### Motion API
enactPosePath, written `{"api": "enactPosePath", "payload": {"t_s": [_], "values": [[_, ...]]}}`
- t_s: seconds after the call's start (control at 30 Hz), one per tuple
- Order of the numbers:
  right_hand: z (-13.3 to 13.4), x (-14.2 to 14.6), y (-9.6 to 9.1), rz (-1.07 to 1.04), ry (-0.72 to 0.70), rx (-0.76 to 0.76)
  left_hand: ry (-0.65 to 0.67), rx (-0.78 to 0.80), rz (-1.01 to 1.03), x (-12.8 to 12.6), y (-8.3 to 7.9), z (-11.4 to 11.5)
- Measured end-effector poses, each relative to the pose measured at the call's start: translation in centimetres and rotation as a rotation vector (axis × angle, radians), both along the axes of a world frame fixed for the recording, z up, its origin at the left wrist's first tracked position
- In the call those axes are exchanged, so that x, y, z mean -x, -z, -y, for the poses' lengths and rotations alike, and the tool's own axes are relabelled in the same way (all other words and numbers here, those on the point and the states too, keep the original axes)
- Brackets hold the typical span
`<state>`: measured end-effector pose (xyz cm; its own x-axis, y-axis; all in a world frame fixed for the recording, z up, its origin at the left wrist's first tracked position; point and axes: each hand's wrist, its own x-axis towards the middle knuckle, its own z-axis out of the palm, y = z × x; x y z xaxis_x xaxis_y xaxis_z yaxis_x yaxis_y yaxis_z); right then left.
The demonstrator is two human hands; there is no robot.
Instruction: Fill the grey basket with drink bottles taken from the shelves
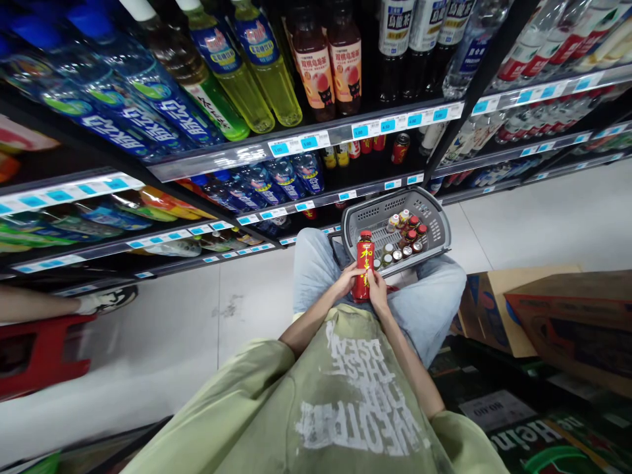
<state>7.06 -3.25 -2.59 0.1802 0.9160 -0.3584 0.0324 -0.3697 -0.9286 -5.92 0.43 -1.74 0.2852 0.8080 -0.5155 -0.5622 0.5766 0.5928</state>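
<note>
Upright between my two hands is a red drink bottle (365, 257) with yellow lettering and a red cap. My left hand (348, 280) grips it low on its left side, fingers closed. From the right side, my right hand (378, 287) is closed on the lower part of the same bottle. Just beyond it, a grey plastic shopping basket (434, 204) rests at my knees. Inside the basket stand several small bottles and cans, some with red caps (413, 220), others with pale tops. The bottle's base is partly hidden by my hands.
Drink shelves (345, 131) with price tags run across the front, holding several rows of bottles. Cardboard boxes (513, 309) and green beer cases (538, 428) stand at the right. A red stool (44, 349) and another person's shoe (107, 299) are at the left on the tiled floor (247, 309).
</note>
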Motion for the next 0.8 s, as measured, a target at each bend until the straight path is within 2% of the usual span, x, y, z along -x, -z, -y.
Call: {"api": "enactPosePath", "payload": {"t_s": [0.3,0.57,0.8], "values": [[0.0,0.0,0.5,-0.008,-0.018,-0.036,-0.007,0.019,-0.002,-0.1,0.6,-0.3],[0.0,0.0,-0.1,0.030,-0.038,-0.023,-0.019,0.015,-0.007,0.0,0.8,-0.2],[-0.2,-0.7,0.1,-0.112,0.034,0.122,-0.008,0.187,0.061,-0.1,1.5,-0.6]]}}
